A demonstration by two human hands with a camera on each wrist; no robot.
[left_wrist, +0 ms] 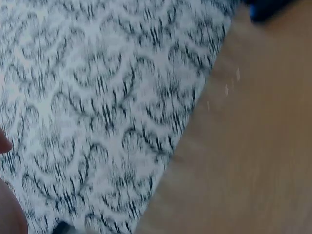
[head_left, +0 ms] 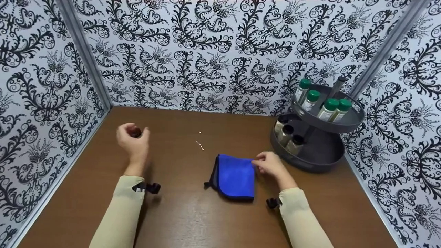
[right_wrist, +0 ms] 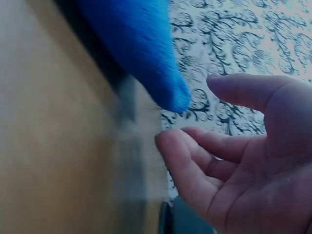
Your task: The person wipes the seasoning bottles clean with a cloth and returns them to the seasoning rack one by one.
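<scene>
My left hand (head_left: 132, 141), raised over the left part of the table, has its fingers and thumb curled round a small dark, round-topped item (head_left: 135, 132), mostly hidden by the hand. In the left wrist view only bits of the left hand (left_wrist: 9, 209) show at the edge. My right hand (head_left: 272, 165) is at the upper right corner of a folded blue cloth (head_left: 237, 177) with black edging. In the right wrist view the corner of the cloth (right_wrist: 170, 92) stands near the parted thumb and fingers of the right hand (right_wrist: 243, 151), with a gap around it.
Small white bits (head_left: 200, 145) lie on the brown table (head_left: 179, 220) beyond the cloth. At the right stands a dark two-tier round rack (head_left: 324, 151). Green-capped jars (head_left: 327, 109) occupy its upper tier, black-capped jars (head_left: 285, 134) the lower. Patterned walls (head_left: 206, 51) enclose the table.
</scene>
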